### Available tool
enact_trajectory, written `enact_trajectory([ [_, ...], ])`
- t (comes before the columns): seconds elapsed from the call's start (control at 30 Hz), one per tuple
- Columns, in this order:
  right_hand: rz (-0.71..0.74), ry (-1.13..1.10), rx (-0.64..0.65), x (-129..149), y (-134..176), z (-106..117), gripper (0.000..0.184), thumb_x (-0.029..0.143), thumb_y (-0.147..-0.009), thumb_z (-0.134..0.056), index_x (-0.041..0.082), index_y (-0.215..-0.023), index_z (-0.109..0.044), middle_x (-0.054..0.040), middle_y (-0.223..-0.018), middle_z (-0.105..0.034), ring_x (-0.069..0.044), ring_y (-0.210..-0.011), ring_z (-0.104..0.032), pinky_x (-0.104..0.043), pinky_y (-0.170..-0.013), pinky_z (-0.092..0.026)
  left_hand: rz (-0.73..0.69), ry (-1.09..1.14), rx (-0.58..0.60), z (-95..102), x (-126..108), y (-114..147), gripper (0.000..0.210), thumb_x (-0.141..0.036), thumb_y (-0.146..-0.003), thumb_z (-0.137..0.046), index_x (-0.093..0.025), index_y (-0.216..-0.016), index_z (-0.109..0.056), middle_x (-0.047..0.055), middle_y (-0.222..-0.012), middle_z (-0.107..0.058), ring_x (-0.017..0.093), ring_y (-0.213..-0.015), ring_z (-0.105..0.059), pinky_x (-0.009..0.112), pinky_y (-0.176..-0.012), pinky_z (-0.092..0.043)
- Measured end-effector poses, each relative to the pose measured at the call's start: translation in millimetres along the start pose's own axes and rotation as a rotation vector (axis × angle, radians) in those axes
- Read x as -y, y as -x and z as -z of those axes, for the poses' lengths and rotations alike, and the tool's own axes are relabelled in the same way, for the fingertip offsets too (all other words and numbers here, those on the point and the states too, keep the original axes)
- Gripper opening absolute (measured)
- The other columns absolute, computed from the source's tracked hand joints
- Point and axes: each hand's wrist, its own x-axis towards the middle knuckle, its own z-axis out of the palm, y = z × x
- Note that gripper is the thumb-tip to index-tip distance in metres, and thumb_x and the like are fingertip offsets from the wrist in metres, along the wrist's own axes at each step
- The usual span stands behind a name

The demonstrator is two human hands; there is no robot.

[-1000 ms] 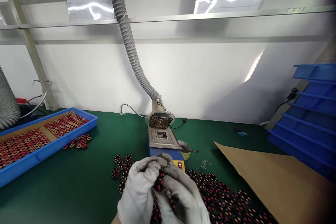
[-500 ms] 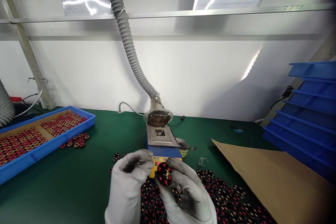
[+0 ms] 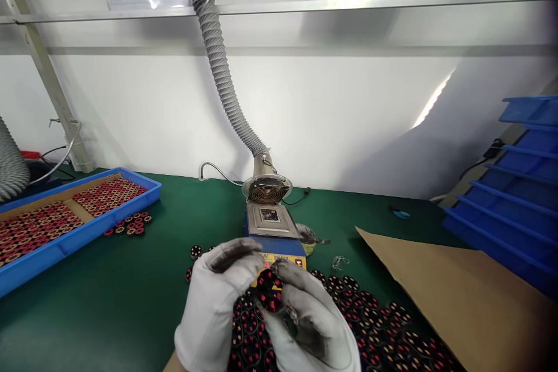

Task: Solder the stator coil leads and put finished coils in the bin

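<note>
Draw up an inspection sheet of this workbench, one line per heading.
Surface: green tabletop, carrying parts, a machine and a blue tray.
Job's things: one round part, dark with red marks, is held; many similar loose parts lie at the right front.
Clutter: cardboard sheet at right; small tangle of pale strands.
Hands: both gloved, smudged; right hand grips the round part, left hand close beside it, contact unclear.
Cables: black cable behind the machine; another by the stacked blue trays.
Surroundings: ribbed hose above the machine; pale wall behind.
</note>
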Motion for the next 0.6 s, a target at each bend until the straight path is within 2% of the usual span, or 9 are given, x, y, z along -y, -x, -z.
enact_trajectory([
  [0.1,0.035,-0.034,0.000,-4,2,-1,0.051,-0.003,-0.064,-0.063,0.018,-0.110,-0.052,-0.0071,-0.112,-0.058,-0.021,-0.101,-0.057,-0.037,-0.087,-0.051,-0.045,0.036,0.042,2.1,-1,-1,0.024,-0.027,-0.073,-0.068,-0.023,-0.096,-0.064,0.002,-0.090,-0.067,0.016,-0.091,-0.059,0.021,-0.082,-0.047],
  [0.17,0.043,-0.007,0.001,-6,4,-1,0.050,-0.002,-0.064,-0.064,0.018,-0.109,-0.053,-0.0074,-0.110,-0.059,-0.021,-0.100,-0.058,-0.038,-0.086,-0.051,-0.008,-0.052,0.151,0.6,-1,0,0.020,-0.025,-0.072,-0.069,-0.020,-0.091,-0.067,0.004,-0.091,-0.067,0.018,-0.093,-0.059,0.021,-0.083,-0.047],
  [0.23,0.039,0.033,0.015,-6,4,-2,0.048,-0.001,-0.064,-0.064,0.018,-0.107,-0.054,-0.0077,-0.109,-0.060,-0.021,-0.098,-0.059,-0.038,-0.086,-0.051,0.010,-0.118,0.189,-2.3,0,0,0.010,-0.022,-0.071,-0.068,-0.017,-0.079,-0.069,0.005,-0.089,-0.068,0.018,-0.089,-0.061,0.020,-0.080,-0.048],
  [0.37,-0.015,0.060,0.027,-3,6,-4,0.046,0.001,-0.066,-0.064,0.020,-0.106,-0.053,-0.0084,-0.107,-0.061,-0.022,-0.097,-0.059,-0.039,-0.083,-0.052,-0.106,-0.026,0.049,-2.1,-1,-4,0.004,-0.022,-0.069,-0.070,-0.019,-0.072,-0.070,0.002,-0.085,-0.070,0.017,-0.084,-0.063,0.019,-0.079,-0.049],
  [0.47,-0.117,0.047,-0.029,0,5,-6,0.041,0.004,-0.068,-0.064,0.022,-0.104,-0.053,-0.0084,-0.105,-0.061,-0.021,-0.096,-0.060,-0.038,-0.080,-0.054,-0.243,0.076,-0.114,12.6,-10,-6,0.011,-0.031,-0.065,-0.073,-0.023,-0.073,-0.070,0.000,-0.085,-0.070,0.019,-0.090,-0.062,0.022,-0.084,-0.049],
  [0.53,-0.204,-0.001,-0.062,-1,2,-5,0.038,0.006,-0.069,-0.065,0.022,-0.102,-0.054,-0.0089,-0.105,-0.061,-0.021,-0.097,-0.060,-0.037,-0.080,-0.054,-0.259,-0.023,-0.237,29.6,-16,0,0.012,-0.034,-0.067,-0.071,-0.025,-0.075,-0.071,-0.001,-0.091,-0.070,0.019,-0.093,-0.062,0.021,-0.083,-0.049],
  [0.6,-0.314,-0.072,-0.085,-6,-4,-1,0.037,0.009,-0.068,-0.067,0.022,-0.101,-0.054,-0.0088,-0.104,-0.063,-0.020,-0.095,-0.061,-0.035,-0.078,-0.054,-0.241,-0.320,-0.261,49.1,-15,15,0.012,-0.032,-0.066,-0.071,-0.026,-0.076,-0.071,0.000,-0.099,-0.068,0.020,-0.097,-0.060,0.018,-0.082,-0.049],
])
